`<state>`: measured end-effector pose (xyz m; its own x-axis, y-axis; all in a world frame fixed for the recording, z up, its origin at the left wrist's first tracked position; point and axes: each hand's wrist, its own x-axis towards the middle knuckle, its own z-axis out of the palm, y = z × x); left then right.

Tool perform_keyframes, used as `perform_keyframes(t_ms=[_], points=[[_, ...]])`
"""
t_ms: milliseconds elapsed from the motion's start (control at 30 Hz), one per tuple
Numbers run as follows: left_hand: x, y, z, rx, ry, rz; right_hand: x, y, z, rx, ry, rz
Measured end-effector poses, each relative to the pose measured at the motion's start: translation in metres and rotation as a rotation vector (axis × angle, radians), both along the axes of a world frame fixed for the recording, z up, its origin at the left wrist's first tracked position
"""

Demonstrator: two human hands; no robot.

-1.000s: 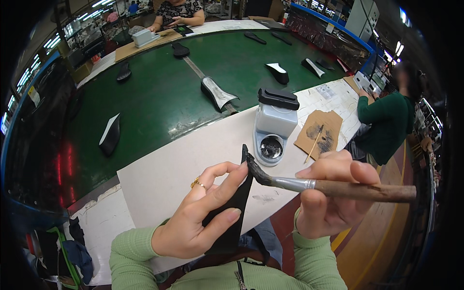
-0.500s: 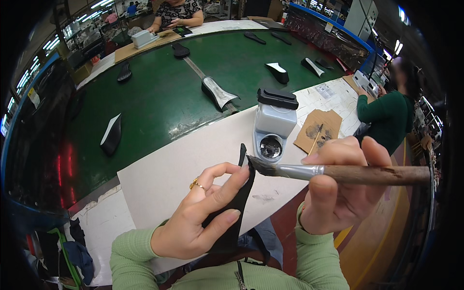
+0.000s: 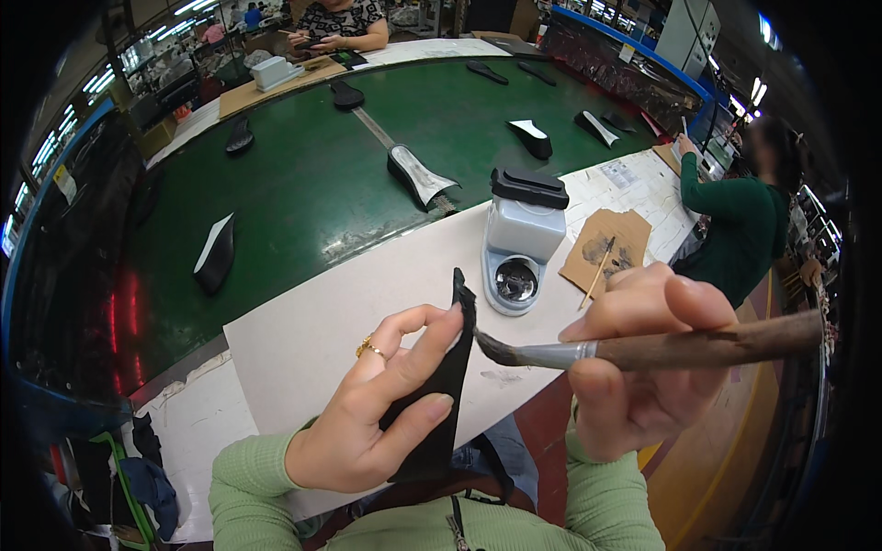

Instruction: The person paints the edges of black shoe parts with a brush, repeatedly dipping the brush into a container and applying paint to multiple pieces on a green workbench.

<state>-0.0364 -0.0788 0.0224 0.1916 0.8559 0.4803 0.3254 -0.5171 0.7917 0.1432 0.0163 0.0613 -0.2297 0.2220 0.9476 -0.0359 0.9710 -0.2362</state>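
Observation:
My left hand (image 3: 372,418) pinches a black shoe sole (image 3: 441,395), which stands steeply tilted above the white board. Its thumb and fingers press against the sole near the upper end, and part of the sole is hidden behind them. My right hand (image 3: 643,367) grips a paintbrush (image 3: 698,347) by its brown wooden handle, thumb below and fingers above. The dark bristles are at the sole's right edge, a little below its tip; whether they touch it I cannot tell. Beyond the hands stands a white dispenser bottle (image 3: 525,225) with a black lid and a round cup of dark liquid (image 3: 516,278).
A green conveyor belt (image 3: 303,202) carries several black soles, some white on top, such as a nearby sole (image 3: 425,174). A stained cardboard piece (image 3: 606,241) with a thin stick lies right of the bottle. A co-worker in green (image 3: 735,202) sits at right, another person (image 3: 340,28) across the belt.
The brush has moved down and slightly left along the sole's edge, with my right hand. The sole's upper end has turned slightly. The co-worker at right has raised an arm.

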Motion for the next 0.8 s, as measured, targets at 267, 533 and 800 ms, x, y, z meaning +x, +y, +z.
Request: perform_keyframes(t_ms=[267, 533, 800], points=[[-0.003, -0.002, -0.002, -0.012, -0.137, -0.062, -0.012, 0.0, -0.008, 0.014, 0.067, -0.08], [-0.004, -0.004, -0.005, -0.024, -0.194, -0.045, -0.022, 0.004, -0.011, 0.043, 0.143, 0.158], [-0.004, -0.007, -0.007, -0.07, -0.27, -0.043, -0.024, 0.001, -0.017, 0.034, 0.145, 0.206]])
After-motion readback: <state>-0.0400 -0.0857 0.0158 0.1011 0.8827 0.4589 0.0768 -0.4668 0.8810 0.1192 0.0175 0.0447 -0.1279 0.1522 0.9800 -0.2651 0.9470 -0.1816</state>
